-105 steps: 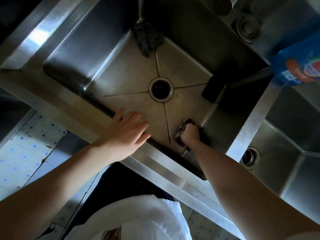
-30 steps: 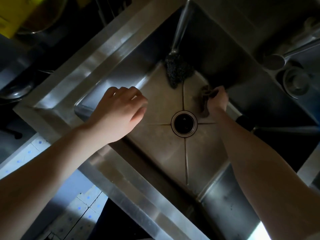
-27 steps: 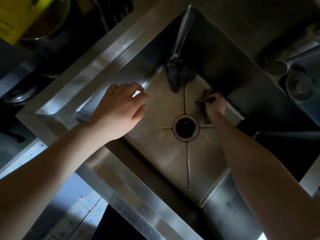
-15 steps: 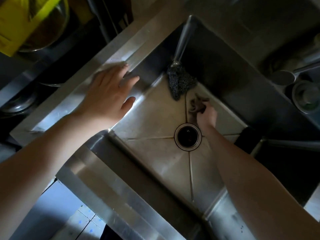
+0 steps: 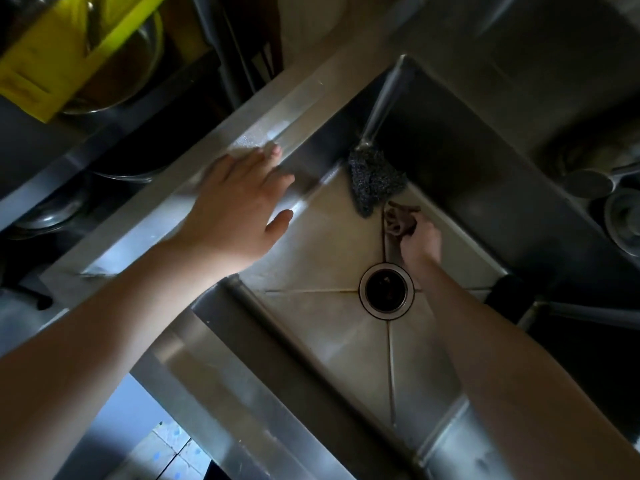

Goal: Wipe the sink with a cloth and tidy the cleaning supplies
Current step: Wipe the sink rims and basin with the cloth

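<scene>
A stainless steel sink (image 5: 322, 341) fills the middle of the view, with a round drain (image 5: 386, 292) in its floor. My right hand (image 5: 420, 242) is down in the basin just beyond the drain and grips a small dark brown cloth (image 5: 398, 220) against the floor. A steel-wool scrubber with a metal handle (image 5: 375, 180) leans in the far corner, right beside the cloth. My left hand (image 5: 239, 216) lies with fingers straight on the sink's left rim (image 5: 166, 216).
A yellow rack with a metal bowl (image 5: 86, 53) sits at the upper left beyond the rim. A black object (image 5: 507, 297) lies at the basin's right wall. A tap spout and a metal strainer (image 5: 623, 216) are at the right edge. Tiled floor shows below.
My right hand has dragged the cloth from the near right corner to the far side of the drain, then leftward toward the scrubber. My left hand moved from the front rim to the left rim.
</scene>
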`<state>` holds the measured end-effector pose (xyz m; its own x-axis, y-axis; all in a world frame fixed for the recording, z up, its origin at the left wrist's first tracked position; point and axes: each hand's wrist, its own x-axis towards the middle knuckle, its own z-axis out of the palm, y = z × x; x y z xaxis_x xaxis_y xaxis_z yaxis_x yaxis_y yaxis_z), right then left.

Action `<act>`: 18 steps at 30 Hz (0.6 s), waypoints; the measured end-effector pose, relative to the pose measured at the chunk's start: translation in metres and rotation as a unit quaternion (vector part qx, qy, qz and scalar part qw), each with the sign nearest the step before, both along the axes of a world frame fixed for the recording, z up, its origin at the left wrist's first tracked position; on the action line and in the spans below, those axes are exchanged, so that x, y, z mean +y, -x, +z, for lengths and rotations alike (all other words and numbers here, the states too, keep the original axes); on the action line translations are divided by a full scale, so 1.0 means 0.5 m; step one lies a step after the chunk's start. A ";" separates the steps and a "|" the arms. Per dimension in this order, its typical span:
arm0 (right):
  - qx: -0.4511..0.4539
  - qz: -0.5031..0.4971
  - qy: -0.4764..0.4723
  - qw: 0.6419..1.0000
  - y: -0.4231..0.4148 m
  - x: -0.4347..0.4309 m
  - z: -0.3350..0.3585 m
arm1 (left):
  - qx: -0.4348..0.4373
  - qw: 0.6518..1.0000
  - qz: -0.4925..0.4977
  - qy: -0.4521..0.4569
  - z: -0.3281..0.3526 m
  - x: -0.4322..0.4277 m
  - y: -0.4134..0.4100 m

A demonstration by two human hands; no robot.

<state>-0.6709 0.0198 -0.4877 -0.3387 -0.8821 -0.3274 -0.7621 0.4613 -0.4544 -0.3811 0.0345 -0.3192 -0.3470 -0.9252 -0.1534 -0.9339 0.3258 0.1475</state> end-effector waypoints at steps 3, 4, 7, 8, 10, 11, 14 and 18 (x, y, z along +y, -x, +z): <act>-0.011 0.060 -0.008 0.998 -0.022 -0.013 0.003 | 0.009 1.000 0.008 -0.003 -0.001 0.001 -0.002; -0.005 0.089 -0.016 0.996 -0.027 -0.010 0.002 | 0.011 1.000 0.009 -0.002 -0.001 0.001 -0.003; 0.040 0.153 -0.059 0.986 -0.024 0.014 -0.003 | 0.016 1.000 0.001 0.005 -0.005 -0.001 -0.004; 0.040 0.172 -0.070 0.982 -0.018 0.025 -0.007 | 0.014 1.000 0.001 0.006 -0.006 -0.001 -0.004; 0.037 0.221 -0.091 0.970 -0.007 0.046 -0.011 | 0.012 1.000 0.001 0.009 -0.007 -0.001 -0.006; 0.041 0.244 -0.098 0.964 -0.001 0.057 -0.011 | 0.014 1.000 0.000 0.011 -0.007 -0.001 -0.007; 0.073 0.291 -0.092 0.950 0.003 0.085 -0.012 | 0.017 1.000 -0.003 0.018 -0.007 0.000 -0.009; 0.058 0.393 -0.099 0.913 -0.014 0.091 -0.007 | 0.013 1.000 -0.004 0.020 -0.008 0.000 -0.009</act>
